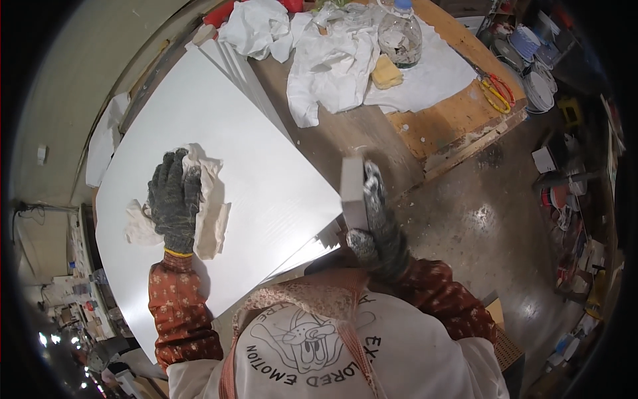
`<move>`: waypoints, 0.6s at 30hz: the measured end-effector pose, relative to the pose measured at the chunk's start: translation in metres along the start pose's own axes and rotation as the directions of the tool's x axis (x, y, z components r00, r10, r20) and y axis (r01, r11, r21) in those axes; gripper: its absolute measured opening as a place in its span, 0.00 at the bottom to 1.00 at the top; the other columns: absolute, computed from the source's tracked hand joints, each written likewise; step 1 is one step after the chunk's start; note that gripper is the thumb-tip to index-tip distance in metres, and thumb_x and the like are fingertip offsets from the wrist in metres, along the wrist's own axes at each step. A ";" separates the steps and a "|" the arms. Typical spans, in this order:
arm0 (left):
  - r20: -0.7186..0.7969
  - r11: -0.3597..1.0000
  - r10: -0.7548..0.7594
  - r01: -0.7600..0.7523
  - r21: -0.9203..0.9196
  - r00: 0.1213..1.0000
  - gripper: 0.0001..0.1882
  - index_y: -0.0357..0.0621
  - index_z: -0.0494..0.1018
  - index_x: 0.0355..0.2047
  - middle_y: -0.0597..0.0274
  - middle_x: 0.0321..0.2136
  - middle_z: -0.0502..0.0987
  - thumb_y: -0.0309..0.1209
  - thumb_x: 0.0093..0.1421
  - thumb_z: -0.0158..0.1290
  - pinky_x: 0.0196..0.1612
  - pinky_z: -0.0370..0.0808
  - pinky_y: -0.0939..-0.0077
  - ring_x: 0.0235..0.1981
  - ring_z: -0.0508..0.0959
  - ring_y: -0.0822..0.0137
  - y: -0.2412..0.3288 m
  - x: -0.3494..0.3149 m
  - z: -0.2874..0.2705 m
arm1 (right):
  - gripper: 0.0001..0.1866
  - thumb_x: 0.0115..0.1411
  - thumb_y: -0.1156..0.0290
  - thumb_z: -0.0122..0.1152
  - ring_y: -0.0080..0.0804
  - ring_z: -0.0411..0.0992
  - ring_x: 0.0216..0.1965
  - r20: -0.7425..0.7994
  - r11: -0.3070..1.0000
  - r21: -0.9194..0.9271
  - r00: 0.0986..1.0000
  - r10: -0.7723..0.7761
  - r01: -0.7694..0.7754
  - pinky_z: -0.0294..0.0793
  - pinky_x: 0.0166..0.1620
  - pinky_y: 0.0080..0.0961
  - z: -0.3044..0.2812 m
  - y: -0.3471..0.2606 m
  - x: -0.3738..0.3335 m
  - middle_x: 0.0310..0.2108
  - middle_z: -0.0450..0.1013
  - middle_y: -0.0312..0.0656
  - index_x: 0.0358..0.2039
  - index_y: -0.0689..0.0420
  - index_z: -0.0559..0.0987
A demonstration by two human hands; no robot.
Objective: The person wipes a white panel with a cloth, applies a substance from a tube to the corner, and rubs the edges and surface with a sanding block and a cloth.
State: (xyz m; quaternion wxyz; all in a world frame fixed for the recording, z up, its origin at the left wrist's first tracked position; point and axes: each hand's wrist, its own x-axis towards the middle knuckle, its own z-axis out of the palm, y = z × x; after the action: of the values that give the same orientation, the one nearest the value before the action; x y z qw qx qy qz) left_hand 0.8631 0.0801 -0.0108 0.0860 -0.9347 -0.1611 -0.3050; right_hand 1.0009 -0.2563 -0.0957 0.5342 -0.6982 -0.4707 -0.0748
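Observation:
My left hand (pixel 174 199), in a dark grey knit glove, lies flat with fingers stretched out on a crumpled off-white cloth (pixel 211 229). Beneath the cloth is a large smooth white sheet (pixel 266 166), the top one of a stack. To the right of the sheet's near right corner, my right hand (pixel 385 229) grips a grey rectangular block (pixel 353 193), held upright between thumb and fingers. That glove is dark with pale, worn-looking fingertips and is partly blurred. What the block is made of, I cannot tell.
At the back of the wooden table (pixel 359 143) lie crumpled white rags (pixel 332 60), a yellow sponge (pixel 387 72) and a clear plastic jug (pixel 400 40). Pliers-like cutters with red and yellow handles (pixel 497 92) rest near its right edge. Shelved clutter (pixel 565 179) stands beyond the floor.

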 end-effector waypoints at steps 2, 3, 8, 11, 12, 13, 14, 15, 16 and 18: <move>0.054 0.996 -0.002 -0.003 0.090 0.999 0.20 0.44 0.73 0.51 0.56 0.51 0.74 0.39 0.60 0.51 0.53 0.67 0.60 0.50 0.73 0.53 0.004 -0.007 -0.001 | 0.30 0.64 0.63 0.48 0.64 0.58 0.60 -0.034 0.988 0.147 0.998 0.051 -0.046 0.59 0.61 0.51 0.009 0.006 -0.026 0.59 0.57 0.65 0.61 0.67 0.59; 0.110 0.983 -0.017 -0.003 0.184 0.994 0.20 0.43 0.73 0.51 0.56 0.50 0.74 0.39 0.60 0.51 0.54 0.67 0.60 0.50 0.72 0.53 0.002 -0.012 -0.001 | 0.30 0.64 0.63 0.48 0.65 0.58 0.60 0.027 0.997 0.051 0.998 0.058 -0.059 0.59 0.61 0.51 0.005 0.011 -0.042 0.60 0.57 0.66 0.61 0.67 0.59; 0.092 0.989 0.016 -0.029 0.142 0.996 0.23 0.54 0.68 0.57 0.58 0.56 0.69 0.41 0.61 0.50 0.56 0.65 0.56 0.53 0.70 0.52 -0.008 -0.020 -0.003 | 0.31 0.64 0.66 0.47 0.67 0.57 0.60 -0.050 0.999 0.044 0.999 0.019 -0.017 0.60 0.60 0.51 -0.002 -0.023 -0.006 0.59 0.56 0.68 0.63 0.67 0.55; 0.124 0.985 -0.055 0.034 0.169 0.991 0.23 0.53 0.68 0.57 0.58 0.56 0.69 0.41 0.61 0.50 0.57 0.63 0.55 0.55 0.69 0.52 -0.008 -0.012 0.005 | 0.30 0.64 0.66 0.48 0.68 0.59 0.59 0.008 0.998 0.066 1.000 0.005 -0.005 0.61 0.59 0.51 0.002 -0.016 0.005 0.59 0.57 0.68 0.64 0.65 0.57; 0.133 0.984 -0.083 0.060 0.166 0.988 0.23 0.53 0.68 0.57 0.57 0.56 0.70 0.41 0.61 0.49 0.58 0.62 0.54 0.55 0.69 0.51 -0.012 -0.018 0.006 | 0.30 0.62 0.67 0.50 0.66 0.60 0.59 0.034 1.000 0.013 0.999 -0.023 0.023 0.61 0.59 0.48 0.000 -0.014 0.001 0.58 0.60 0.65 0.63 0.63 0.59; 0.132 0.982 -0.073 0.048 0.184 0.988 0.23 0.53 0.69 0.56 0.55 0.55 0.70 0.42 0.61 0.50 0.58 0.61 0.52 0.54 0.69 0.50 -0.013 -0.023 0.004 | 0.30 0.62 0.67 0.50 0.66 0.60 0.59 0.046 0.999 0.017 0.998 -0.035 0.034 0.61 0.59 0.48 -0.004 -0.012 -0.002 0.58 0.60 0.65 0.63 0.63 0.59; 0.120 0.985 -0.067 0.046 0.165 0.990 0.24 0.52 0.69 0.56 0.55 0.55 0.69 0.43 0.60 0.50 0.58 0.61 0.52 0.54 0.69 0.50 -0.014 -0.021 0.002 | 0.29 0.62 0.67 0.50 0.65 0.60 0.59 0.058 0.997 -0.064 0.997 -0.041 0.045 0.61 0.60 0.47 -0.006 -0.008 -0.003 0.58 0.60 0.64 0.62 0.64 0.61; 0.112 0.988 -0.061 0.044 0.146 0.992 0.24 0.52 0.70 0.55 0.54 0.55 0.69 0.43 0.60 0.51 0.58 0.61 0.52 0.54 0.69 0.50 -0.015 -0.019 -0.002 | 0.28 0.61 0.68 0.51 0.63 0.61 0.59 0.071 0.988 -0.145 0.997 -0.044 0.054 0.62 0.60 0.45 -0.009 -0.009 -0.003 0.58 0.61 0.63 0.61 0.64 0.64; 0.111 0.986 -0.078 0.061 0.152 0.991 0.24 0.52 0.70 0.55 0.54 0.55 0.69 0.43 0.60 0.51 0.58 0.61 0.52 0.54 0.69 0.50 -0.016 -0.019 -0.005 | 0.26 0.59 0.68 0.51 0.59 0.63 0.58 0.026 0.992 -0.038 0.992 0.124 -0.123 0.63 0.59 0.43 -0.009 -0.009 -0.002 0.58 0.63 0.60 0.58 0.64 0.68; 0.062 0.992 -0.048 0.040 0.120 0.997 0.24 0.50 0.70 0.55 0.53 0.55 0.70 0.44 0.59 0.51 0.57 0.61 0.50 0.54 0.69 0.49 -0.016 -0.020 -0.008 | 0.26 0.59 0.68 0.51 0.58 0.64 0.57 0.114 1.000 0.003 0.993 0.027 -0.027 0.64 0.58 0.43 -0.012 -0.022 0.027 0.57 0.63 0.59 0.57 0.64 0.69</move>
State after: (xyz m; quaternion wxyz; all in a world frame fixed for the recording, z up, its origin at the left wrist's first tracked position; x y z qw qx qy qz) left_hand 0.8380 0.0881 -0.0154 0.1296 -0.9335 -0.2023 -0.2664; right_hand 1.0044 -0.2508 -0.0590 0.5089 -0.7065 -0.4911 -0.0268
